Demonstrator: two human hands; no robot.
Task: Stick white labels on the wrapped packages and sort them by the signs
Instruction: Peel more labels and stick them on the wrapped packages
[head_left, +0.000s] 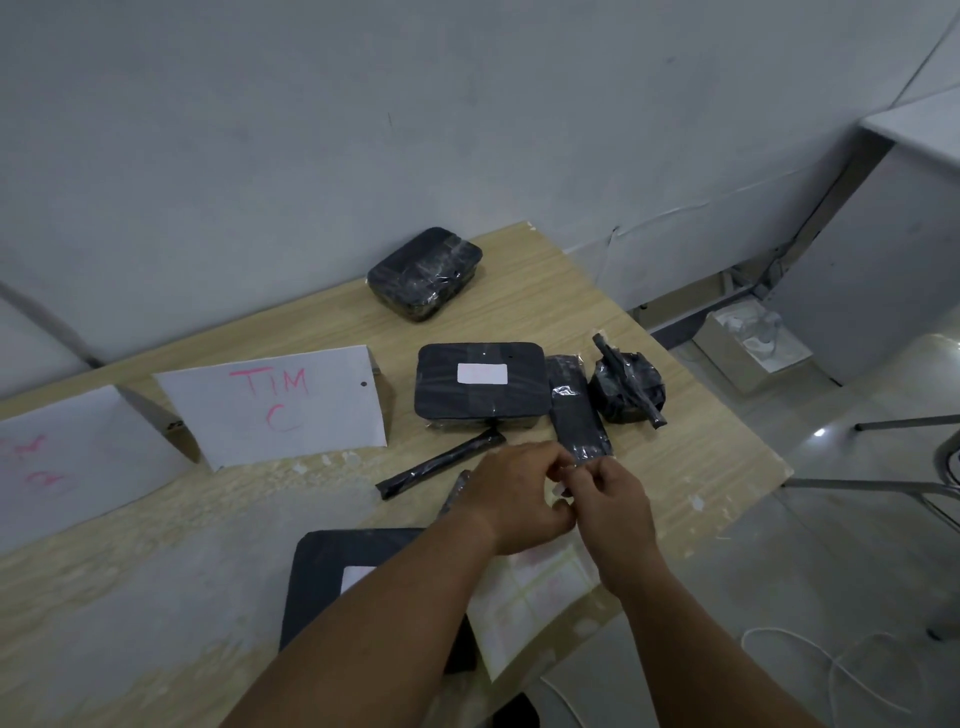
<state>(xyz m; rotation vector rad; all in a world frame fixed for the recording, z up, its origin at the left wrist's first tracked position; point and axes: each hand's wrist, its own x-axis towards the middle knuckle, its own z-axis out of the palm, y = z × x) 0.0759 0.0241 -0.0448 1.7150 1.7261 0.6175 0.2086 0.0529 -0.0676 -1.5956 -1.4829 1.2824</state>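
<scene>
My left hand (511, 496) and my right hand (610, 501) meet above the table, fingertips pinching a small white label (562, 491) between them. Just beyond lies a long black wrapped package (576, 410). A flat black package (480, 382) with a white label stands beside the "TIM C" sign (280, 402). A thin black wrapped stick (441, 465) lies left of my hands. Under my left forearm sits a flat black package (332, 577) with a label. The label sheet (530, 597) lies below my wrists.
A rounded black package (423, 273) sits at the table's far edge and a crumpled one (626, 387) at right. A second sign (57, 457) with pink writing stands at left. The table (130, 571) ends at right; a white box (750, 351) and cables lie on the floor.
</scene>
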